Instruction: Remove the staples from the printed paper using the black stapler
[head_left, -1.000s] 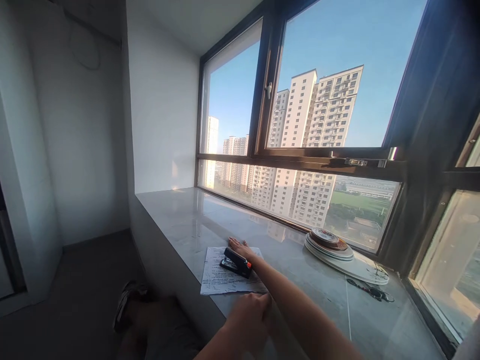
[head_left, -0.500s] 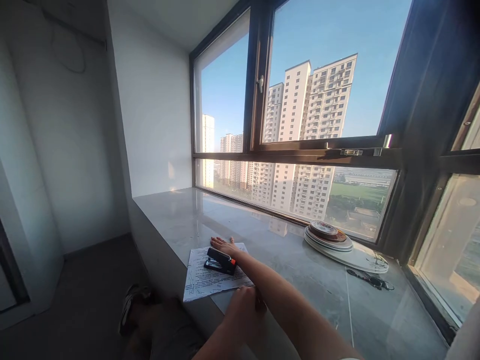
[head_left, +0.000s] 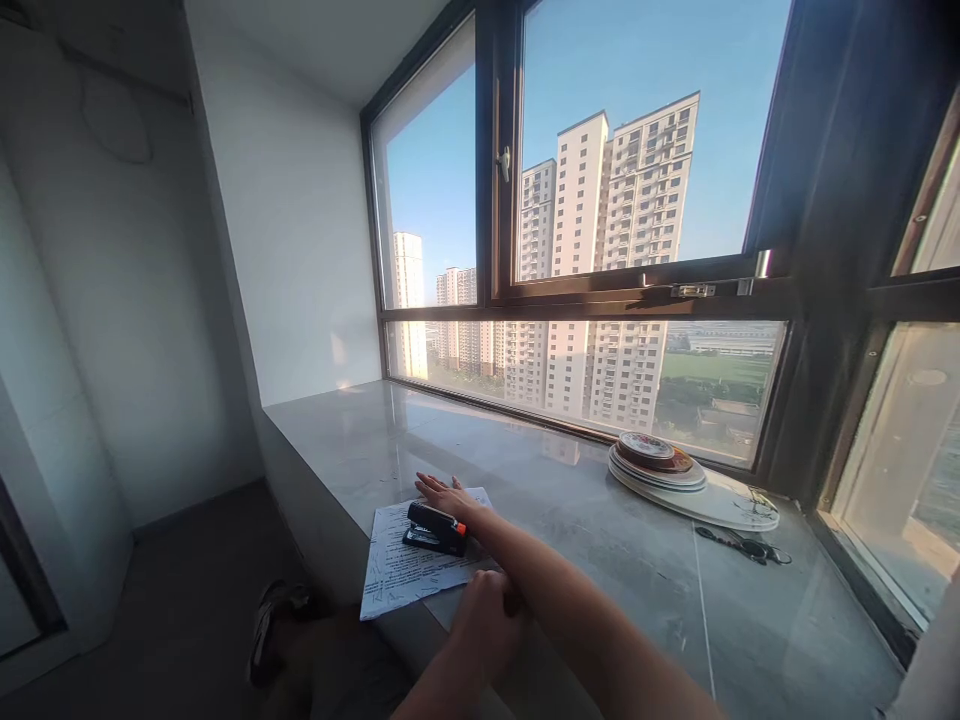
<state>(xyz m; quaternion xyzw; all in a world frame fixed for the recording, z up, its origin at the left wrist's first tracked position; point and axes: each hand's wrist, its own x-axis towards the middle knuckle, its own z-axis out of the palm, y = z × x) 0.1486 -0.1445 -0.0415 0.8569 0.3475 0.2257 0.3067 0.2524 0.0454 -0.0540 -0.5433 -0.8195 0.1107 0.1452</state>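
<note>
Head view. A black stapler (head_left: 435, 527) lies on a sheet of paper (head_left: 405, 585) near the front edge of a grey, glossy window sill (head_left: 600, 530). Its upper arm stands raised from the base, with the gap between them facing left; a silvery strip shows inside, and a small orange-red part marks the right end, just beside the right wrist. The sheet is white and covered with dark lines of text, with loose strokes toward its near-left corner; that corner projects past the sill's edge.

The right forearm reaches in from the lower right, extended across the sill. The right hand (head_left: 444, 494) appears to lie flat, palm down, at the far margin of the sheet beyond the stapler, its fingers straight and spread apart. The left forearm rises from the bottom, its wrist bent; the left hand (head_left: 489, 608) is curled with knuckles uppermost, at the sheet's near-right edge and close under the right forearm. Whether its fingers pinch the paper cannot be told, as they are hidden.

Well to the right, a stack of plates (head_left: 716, 509) rests beside the window.
</note>
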